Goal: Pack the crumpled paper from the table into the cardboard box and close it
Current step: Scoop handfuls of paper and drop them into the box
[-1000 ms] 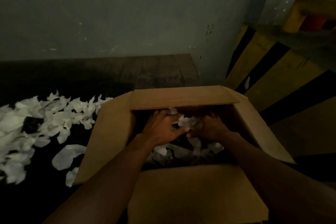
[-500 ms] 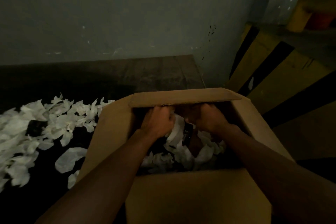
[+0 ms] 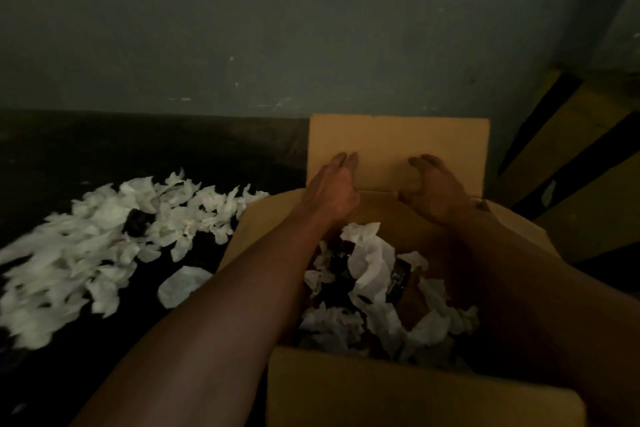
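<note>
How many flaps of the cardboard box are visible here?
4. Far flap upright, left hand and right hand on it; left flap toward the crumpled paper; right flap opposite; near flap closest to camera.

I face a dull grey-green wall (image 3: 242,28), scuffed and flecked with pale marks, that rises straight behind the dark table (image 3: 138,149). To the table's right stands a slanted yellow-and-black striped barrier (image 3: 571,121). The light is dim and the tabletop looks nearly black.
</note>
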A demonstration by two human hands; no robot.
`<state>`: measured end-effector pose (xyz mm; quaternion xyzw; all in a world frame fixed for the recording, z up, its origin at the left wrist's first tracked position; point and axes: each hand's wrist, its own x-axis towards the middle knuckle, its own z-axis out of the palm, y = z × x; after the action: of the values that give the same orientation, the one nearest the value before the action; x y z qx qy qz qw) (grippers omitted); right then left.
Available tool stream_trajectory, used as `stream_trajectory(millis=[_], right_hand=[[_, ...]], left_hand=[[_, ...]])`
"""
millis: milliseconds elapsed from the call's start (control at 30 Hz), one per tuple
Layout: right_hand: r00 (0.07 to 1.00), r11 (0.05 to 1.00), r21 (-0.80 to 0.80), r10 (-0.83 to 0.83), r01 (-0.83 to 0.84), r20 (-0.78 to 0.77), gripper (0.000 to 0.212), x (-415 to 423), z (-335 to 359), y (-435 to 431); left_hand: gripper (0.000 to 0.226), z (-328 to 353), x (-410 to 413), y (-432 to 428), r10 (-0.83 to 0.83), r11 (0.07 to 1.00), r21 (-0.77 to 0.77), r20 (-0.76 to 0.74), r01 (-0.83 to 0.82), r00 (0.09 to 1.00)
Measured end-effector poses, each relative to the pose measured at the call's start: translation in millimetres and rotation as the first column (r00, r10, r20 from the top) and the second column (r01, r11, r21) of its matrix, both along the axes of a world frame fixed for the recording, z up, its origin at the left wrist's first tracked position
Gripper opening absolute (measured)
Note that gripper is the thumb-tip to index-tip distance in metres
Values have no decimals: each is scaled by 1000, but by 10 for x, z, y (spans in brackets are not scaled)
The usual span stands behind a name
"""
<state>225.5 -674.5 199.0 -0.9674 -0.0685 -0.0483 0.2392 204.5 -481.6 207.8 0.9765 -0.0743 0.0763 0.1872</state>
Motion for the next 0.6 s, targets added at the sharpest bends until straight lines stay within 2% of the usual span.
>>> stream_trajectory(millis=[233, 400, 600], right_hand=[[984, 983, 59, 167, -171, 69, 64, 108, -8, 636], [954, 947, 113, 295, -300, 57, 61, 29, 57, 1476], [894, 878, 172, 447, -446, 36, 60, -319, 29, 2644]], left_hand=[[65, 20, -172, 510, 123, 992, -8, 56, -122, 991], [54, -5, -508, 1318, 278, 961, -42, 137, -274, 951], [51, -99, -1055, 2388, 453, 890, -16, 138, -455, 881]])
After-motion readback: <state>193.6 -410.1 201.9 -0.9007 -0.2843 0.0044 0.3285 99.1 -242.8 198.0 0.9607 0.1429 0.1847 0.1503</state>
